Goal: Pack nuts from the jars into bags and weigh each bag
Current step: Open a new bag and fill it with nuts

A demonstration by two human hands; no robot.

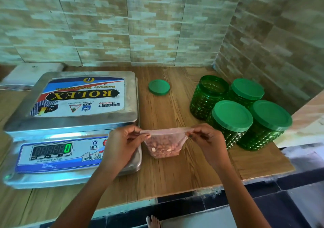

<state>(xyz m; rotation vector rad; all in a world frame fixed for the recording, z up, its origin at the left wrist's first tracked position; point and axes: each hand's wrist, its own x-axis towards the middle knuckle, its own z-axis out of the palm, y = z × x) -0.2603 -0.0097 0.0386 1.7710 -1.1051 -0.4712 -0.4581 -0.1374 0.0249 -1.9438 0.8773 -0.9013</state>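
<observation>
The scale (70, 123) has a sticker (80, 96) on its platform, seen upside down, reading "ROLEX" in yellow on black, with "EXPORT QUALITY" and "BSCIC" beside it. The display (51, 149) shows a green "0" above "ELECTRONIC SCALE NO."; two keys (87, 157) read "TARE" and "MODE".

Both hands (122, 145) (208, 143) pinch nut bag (164, 145).

wooden counter (175, 171) against stone-pattern tiled wall (140, 26), white bundle (31, 73) at back left corner, dark tiled floor (228, 201) below counter edge, paler ledge (308, 122) far right
</observation>
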